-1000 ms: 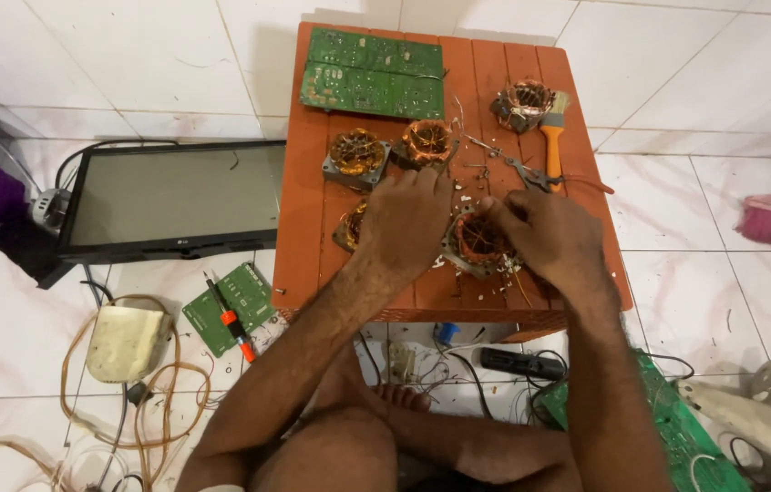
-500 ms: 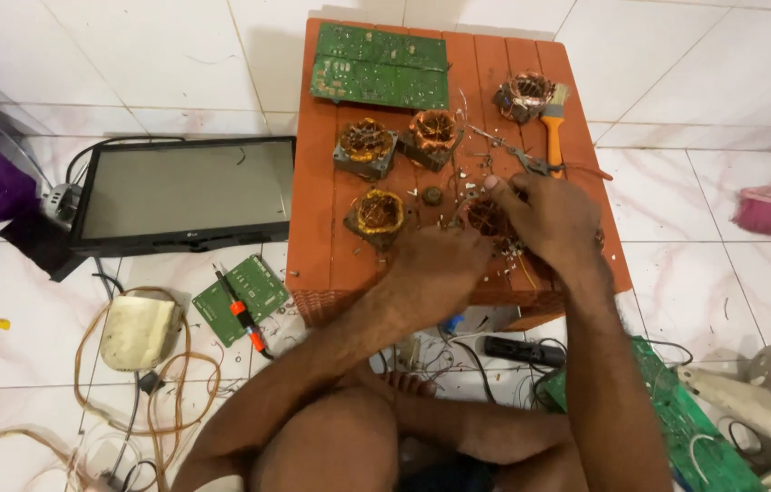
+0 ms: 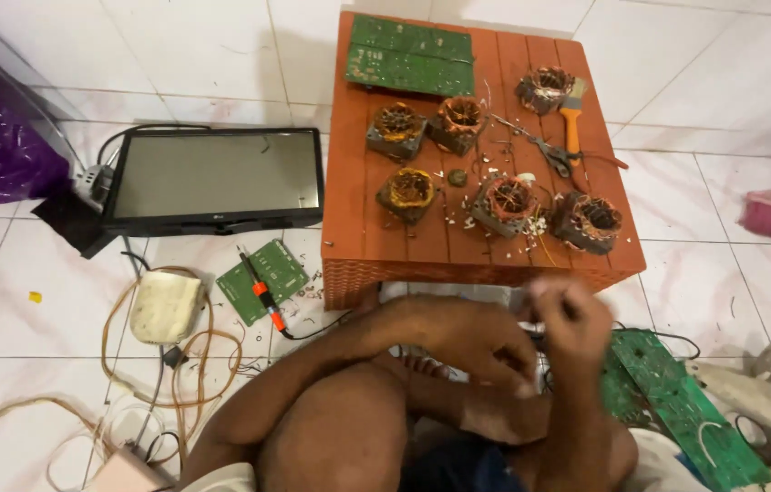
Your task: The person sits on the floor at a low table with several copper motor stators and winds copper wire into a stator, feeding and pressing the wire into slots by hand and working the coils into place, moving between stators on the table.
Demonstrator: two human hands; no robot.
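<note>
My left hand (image 3: 488, 351) and my right hand (image 3: 570, 314) hover close together over my lap, just in front of the low orange table's (image 3: 358, 182) near edge. Both are blurred with fingers curled, and whether they hold anything small is unclear. Several copper-wound stators lie on the table; the nearest to my hands are one in the middle (image 3: 506, 202) and one at the right (image 3: 586, 221), with another (image 3: 408, 194) to the left. Scissors (image 3: 549, 155) and an orange-handled brush (image 3: 572, 118) lie further back. Bits of wire litter the tabletop.
Two green circuit boards (image 3: 410, 55) sit at the table's far edge. On the floor at left are a flat monitor (image 3: 212, 178), a small green board (image 3: 267, 269) with an orange-handled tool (image 3: 262, 293), and a cream box (image 3: 167, 307) with tangled cables. Another green board (image 3: 677, 401) lies at right.
Both hands have pulled back from the stators on the table toward my lap. The left hand left first, then the right. The view has shifted so the table sits further away.
</note>
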